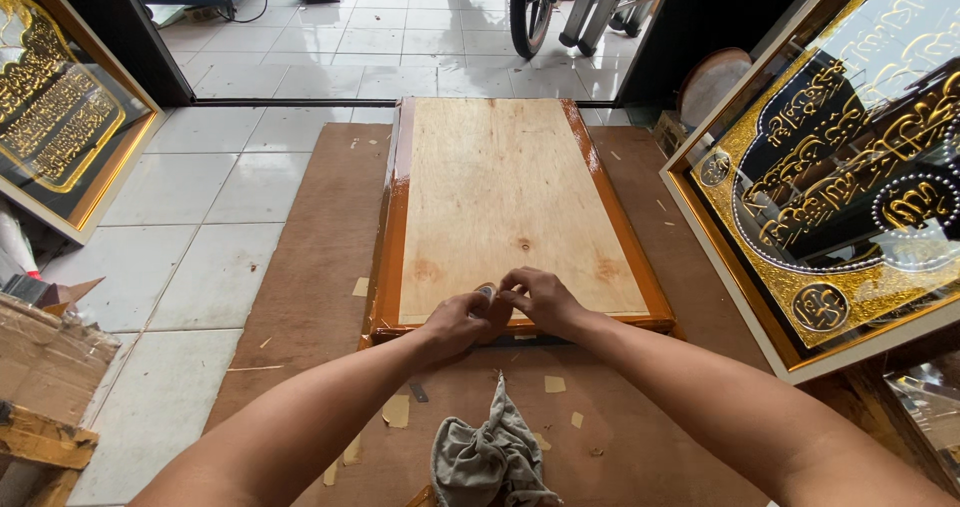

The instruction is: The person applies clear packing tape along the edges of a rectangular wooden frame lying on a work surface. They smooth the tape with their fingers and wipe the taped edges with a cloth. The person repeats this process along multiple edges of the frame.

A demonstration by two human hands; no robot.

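Item: wooden frame (392, 237), face down, plywood backing (505, 202) up, lying on a brown board (310, 267) over the tiled floor. At the frame's near edge we have our left hand (455, 322) and right hand (540, 300) touching, fingers pinched on a small round piece (486, 290); what it is we cannot tell. Nearer than the frame: grey rag (490, 457). Right of the frame: gold framed panel (840, 187).
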